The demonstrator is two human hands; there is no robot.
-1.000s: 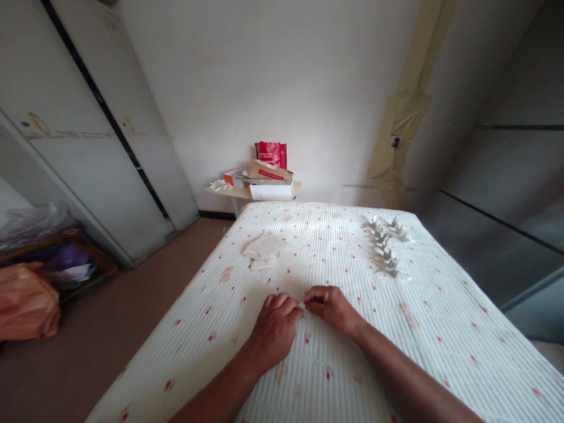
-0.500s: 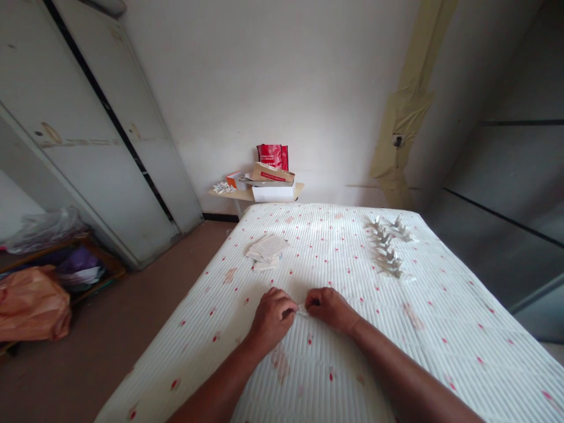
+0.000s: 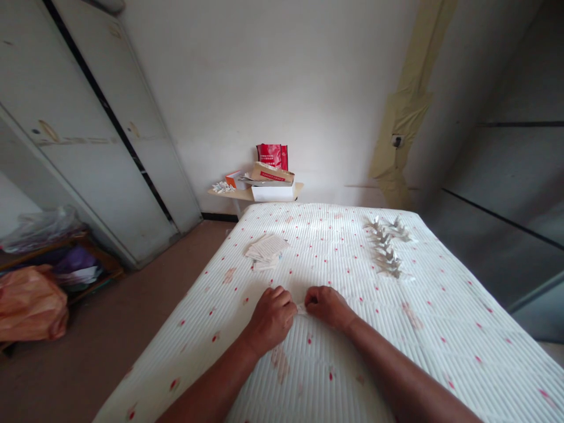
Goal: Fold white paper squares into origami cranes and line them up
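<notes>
Between my two hands is a small piece of folded paper (image 3: 301, 308), mostly covered by the fingers. My left hand (image 3: 274, 314) is closed on its left end, fingers curled and pinching. On the other end, my right hand (image 3: 328, 306) is closed too, thumb and fingers pressed together. Both hands rest low over the patterned bed cover (image 3: 335, 346). Beyond my left hand lies a loose stack of printed paper sheets (image 3: 267, 249). Several folded paper figures with pointed tips (image 3: 385, 249) stand in rows farther off to the right.
Past the bed's far edge, a small table (image 3: 229, 194) holds a white box (image 3: 273, 193), a red bag (image 3: 272, 156) and a pile of small white pieces (image 3: 222, 187). Tall cabinets (image 3: 110, 135) stand at left, near an orange plastic bag (image 3: 33, 302). A socket (image 3: 397, 140) is on the wall.
My left hand has turned slightly, its fingers now curled more over the paper. My right hand has barely moved. The stack and the paper figures stay where they were.
</notes>
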